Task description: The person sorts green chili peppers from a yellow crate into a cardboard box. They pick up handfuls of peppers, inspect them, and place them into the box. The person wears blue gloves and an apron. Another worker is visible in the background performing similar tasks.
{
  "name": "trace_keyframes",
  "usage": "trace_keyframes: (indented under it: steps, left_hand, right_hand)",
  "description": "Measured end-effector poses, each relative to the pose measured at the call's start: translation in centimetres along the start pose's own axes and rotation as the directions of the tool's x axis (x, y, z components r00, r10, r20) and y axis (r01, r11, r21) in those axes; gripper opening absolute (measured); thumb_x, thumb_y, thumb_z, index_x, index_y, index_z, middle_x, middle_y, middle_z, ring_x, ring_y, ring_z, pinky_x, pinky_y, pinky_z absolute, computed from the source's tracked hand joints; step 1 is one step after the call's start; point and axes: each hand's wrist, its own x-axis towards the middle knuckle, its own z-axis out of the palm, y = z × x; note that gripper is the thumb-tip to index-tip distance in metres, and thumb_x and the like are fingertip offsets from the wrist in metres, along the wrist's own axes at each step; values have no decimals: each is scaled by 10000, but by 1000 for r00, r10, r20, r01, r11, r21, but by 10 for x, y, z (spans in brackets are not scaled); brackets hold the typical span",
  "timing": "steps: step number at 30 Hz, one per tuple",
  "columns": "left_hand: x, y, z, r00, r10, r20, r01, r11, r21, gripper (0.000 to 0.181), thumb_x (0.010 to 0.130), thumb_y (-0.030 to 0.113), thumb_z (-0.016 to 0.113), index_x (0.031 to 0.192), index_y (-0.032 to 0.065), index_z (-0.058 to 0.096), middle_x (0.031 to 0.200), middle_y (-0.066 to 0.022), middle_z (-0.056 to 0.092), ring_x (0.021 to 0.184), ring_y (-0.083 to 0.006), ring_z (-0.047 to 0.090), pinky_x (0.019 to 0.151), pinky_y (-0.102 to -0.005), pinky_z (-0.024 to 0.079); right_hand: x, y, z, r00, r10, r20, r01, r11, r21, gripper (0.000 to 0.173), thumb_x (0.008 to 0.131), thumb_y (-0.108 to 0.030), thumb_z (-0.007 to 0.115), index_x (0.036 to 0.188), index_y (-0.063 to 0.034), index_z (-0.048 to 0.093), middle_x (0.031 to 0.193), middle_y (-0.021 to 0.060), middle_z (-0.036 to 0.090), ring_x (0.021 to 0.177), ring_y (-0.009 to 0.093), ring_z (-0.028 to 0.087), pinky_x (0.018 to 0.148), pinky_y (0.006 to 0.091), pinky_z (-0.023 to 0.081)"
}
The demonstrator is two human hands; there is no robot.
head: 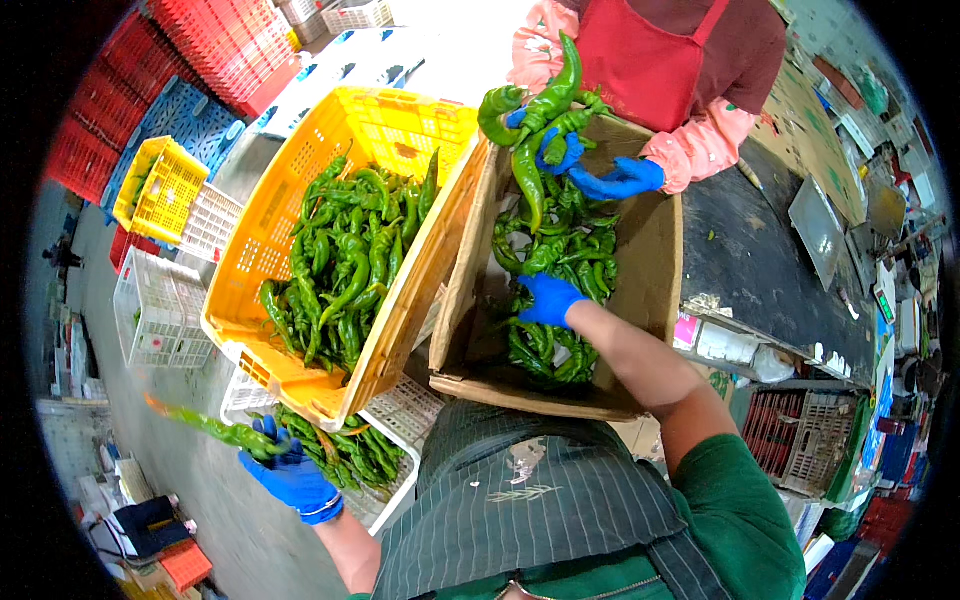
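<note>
My left hand (292,476), in a blue glove, is at the lower left beside a white crate (409,480) of green peppers. A long green pepper with an orange tip (217,429) lies at its fingers, slightly blurred; whether it is gripped or leaving the hand cannot be told. My right hand (551,300), also blue-gloved, reaches into a cardboard box (450,300), touching the green peppers (555,255) there; its fingertips are partly hidden among them. Between my hands and further ahead, a yellow plastic crate (247,285) full of green peppers (352,262) stands tilted against the box.
Across the box, a co-worker in a red apron (652,60) holds several large green peppers (551,112) over it in blue gloves. A black-topped table (772,247) stands right. Stacked red crates (217,45), a small yellow crate (169,199) and white crates (165,315) are left.
</note>
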Motion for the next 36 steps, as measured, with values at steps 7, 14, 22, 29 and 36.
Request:
trace_keyframes:
  steps: [7,14,22,29,36]
  left_hand:
    - [-36,-35,-10,951,-119,285,-23,893,450,336,924,253,459,1204,88,543,939,-43,617,713,-97,529,618,-216,428]
    - [-62,-44,-6,928,-255,270,151,923,353,297,925,200,486,1157,32,564,836,-41,636,691,-110,569,609,-231,457]
    - [-64,-38,-7,928,-276,249,161,903,399,274,917,166,485,1137,28,576,832,-49,637,682,-114,570,614,-229,456]
    - [-55,-51,3,856,-311,413,138,907,399,285,918,161,492,1158,22,554,840,-55,637,686,-112,573,631,-229,466]
    - [-67,-68,34,698,-431,572,201,884,421,274,922,160,500,1145,16,566,844,-67,653,691,-110,579,652,-229,477]
  right_hand:
    - [-6,-35,96,976,217,-16,-193,827,-528,1131,615,-581,717,1443,-73,138,1361,253,313,1137,410,424,825,502,443]
    - [-13,-24,112,964,251,-86,-258,815,-519,1029,680,-421,711,1462,-184,86,1406,222,261,1079,381,442,769,466,465]
    - [4,-12,103,964,266,-9,-254,911,-325,1071,654,-303,745,1462,-224,47,1332,242,325,979,397,543,796,483,478]
    - [5,21,19,938,44,343,-168,925,342,1058,631,-253,771,1452,-99,120,1365,215,377,1263,327,376,1056,392,303]
    - [-74,-4,-49,910,-245,335,-316,115,942,808,722,-38,634,1425,-91,240,1296,119,467,1125,243,504,935,388,431]
